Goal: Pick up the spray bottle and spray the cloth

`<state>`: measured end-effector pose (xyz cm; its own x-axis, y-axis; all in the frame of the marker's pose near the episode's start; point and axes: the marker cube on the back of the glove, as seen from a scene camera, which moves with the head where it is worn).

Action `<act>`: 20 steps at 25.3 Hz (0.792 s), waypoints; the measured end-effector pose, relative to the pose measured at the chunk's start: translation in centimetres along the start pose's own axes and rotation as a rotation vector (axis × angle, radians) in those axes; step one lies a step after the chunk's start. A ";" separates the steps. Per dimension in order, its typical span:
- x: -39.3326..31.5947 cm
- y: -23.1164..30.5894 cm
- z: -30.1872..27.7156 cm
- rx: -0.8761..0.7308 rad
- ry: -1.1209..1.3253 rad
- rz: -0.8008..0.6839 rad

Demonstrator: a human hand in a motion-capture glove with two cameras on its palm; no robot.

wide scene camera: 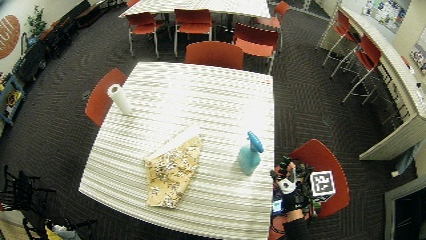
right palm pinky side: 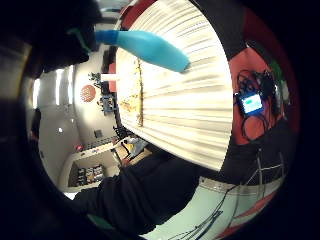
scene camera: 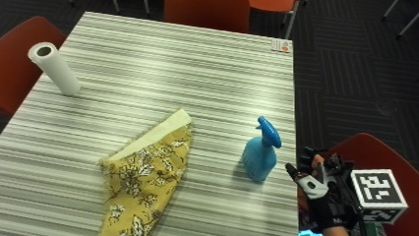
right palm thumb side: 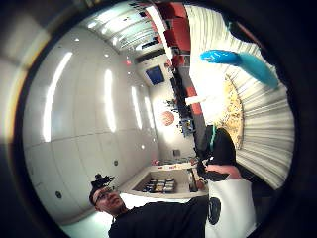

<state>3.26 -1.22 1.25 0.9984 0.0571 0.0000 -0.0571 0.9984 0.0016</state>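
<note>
- The spray bottle (scene camera: 262,156) stands upright on the striped table (scene camera: 164,64), near the edge closest to me, with its nozzle end at the top and its body clear of everything else.
- The cloth (scene camera: 147,174), yellow with a flower print and a pale lining showing along one folded edge, lies flat on the table beside the bottle, apart from it and not touching.
- My right hand (scene camera: 320,189) sits just off the table edge, near the bottle but with a visible gap between them; it touches nothing.
- In the outside view the fingers point upward, spread and fairly straight, so I judge the hand open and empty.
- Both palm views show the bottle at a distance over the table, which agrees with a hand that has not closed in.
- Step in hand, as I judge it: the reach toward the bottle; the pick-up is not yet done and no spraying has begun.
- The next move calls for me to bring the palm to the bottle's neck below the nozzle, wrap the fingers round it with one finger on the trigger, lift, and turn the nozzle toward the cloth.
- A roll of paper towel (scene camera: 53,69) stands upright at the far side of the table, well apart from the work.
</note>
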 end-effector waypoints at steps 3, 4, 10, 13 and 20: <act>2.9 -0.7 0.2 -0.002 0.085 0.025; 3.8 -0.9 0.5 -0.004 0.093 0.034; 7.0 -1.5 2.7 -0.033 0.129 0.040; 7.2 -1.9 3.1 -0.028 0.145 0.023; 5.8 -2.3 3.6 -0.018 0.156 -0.003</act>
<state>9.21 -3.21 4.89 0.9865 0.0526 -0.1553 -0.0558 0.9983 -0.0164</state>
